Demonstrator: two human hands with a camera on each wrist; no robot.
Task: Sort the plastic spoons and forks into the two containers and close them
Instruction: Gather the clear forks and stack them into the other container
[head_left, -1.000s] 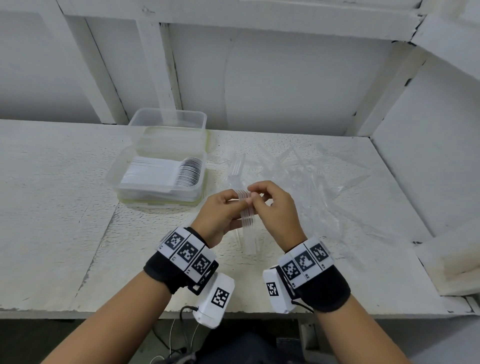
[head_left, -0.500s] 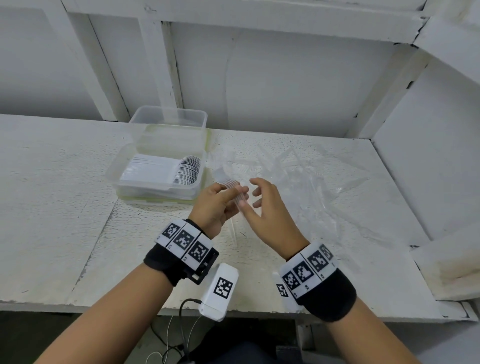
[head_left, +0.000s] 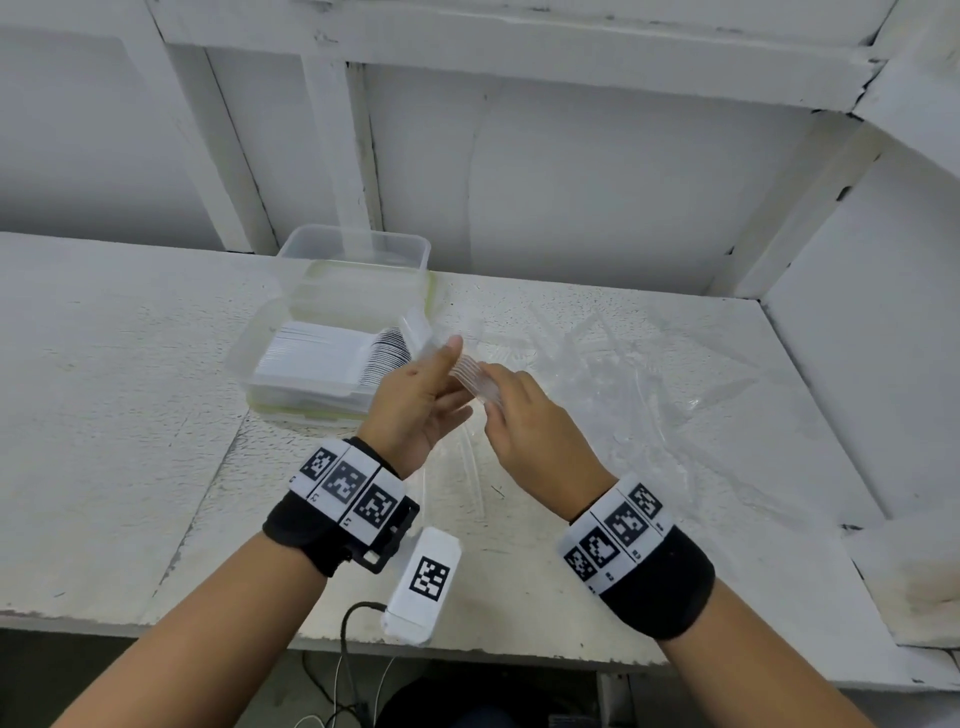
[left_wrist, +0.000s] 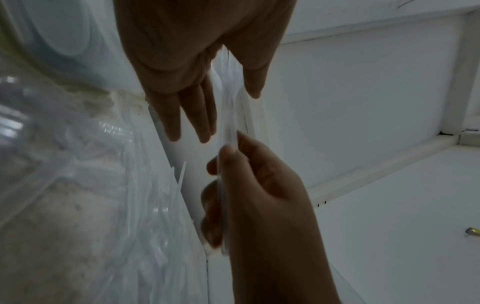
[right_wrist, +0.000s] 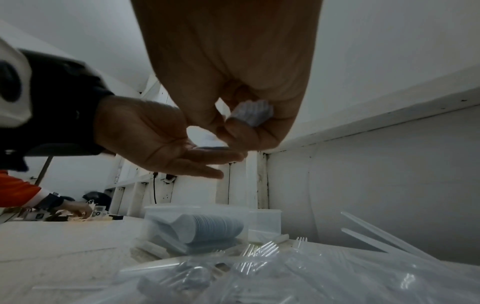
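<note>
Fork stack (head_left: 475, 382) is hanging above table (head_left: 130, 389): right hand (head_left: 524, 415) is pinching one end, left hand (head_left: 415, 400) is steadying it, fingers straight. Spoon-filled container (head_left: 244, 364) is sitting just beside, on left.

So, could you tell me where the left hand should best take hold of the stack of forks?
Probably its middle, squeezed across the broad faces, from the left. The right hand pinches the near end of the stack of forks, and the rest slants between the thumb and straight fingers of the left hand, so closing them there should keep the forks aligned.
</note>
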